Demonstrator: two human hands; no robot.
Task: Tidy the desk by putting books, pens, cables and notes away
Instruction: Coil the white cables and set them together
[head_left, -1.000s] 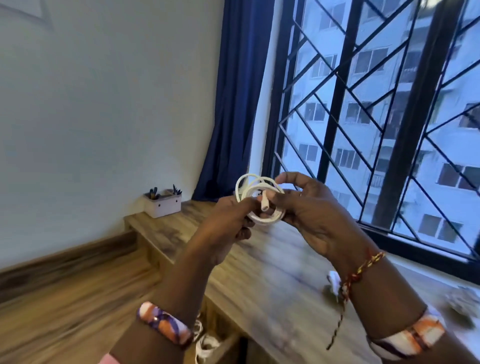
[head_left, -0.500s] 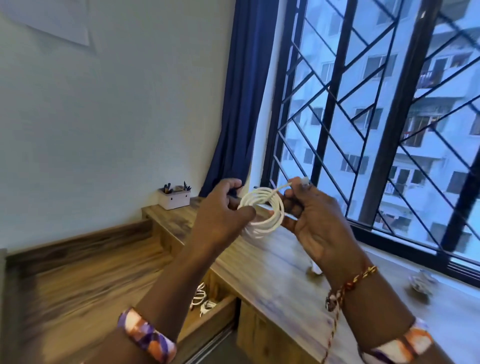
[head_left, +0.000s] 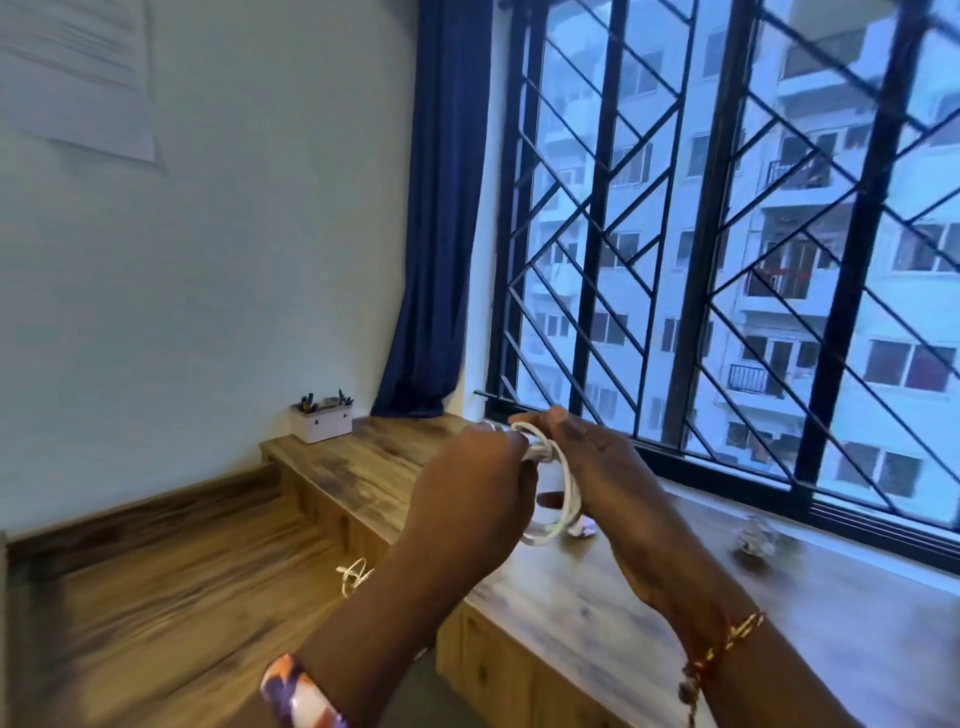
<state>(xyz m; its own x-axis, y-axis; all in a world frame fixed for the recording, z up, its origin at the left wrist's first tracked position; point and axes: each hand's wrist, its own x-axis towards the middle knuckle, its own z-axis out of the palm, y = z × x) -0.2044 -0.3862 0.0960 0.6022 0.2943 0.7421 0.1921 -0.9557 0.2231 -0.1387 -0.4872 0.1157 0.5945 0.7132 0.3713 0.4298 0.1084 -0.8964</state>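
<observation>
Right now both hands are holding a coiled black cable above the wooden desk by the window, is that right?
Not quite: the cable is white, not black. The head view shows the left hand and the right hand both gripping the coiled white cable above the wooden desk by the window.

Single head-worn wide-angle view, forward and slightly down, close over the hands (head_left: 530, 483) at a window-side desk (head_left: 649, 613).

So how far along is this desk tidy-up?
Looks about midway. Done: pens stand in the small white organiser box. In hand: left hand and right hand grip a coiled white cable. Left: a crumpled clear wrapper lies on the wooden desk.
</observation>
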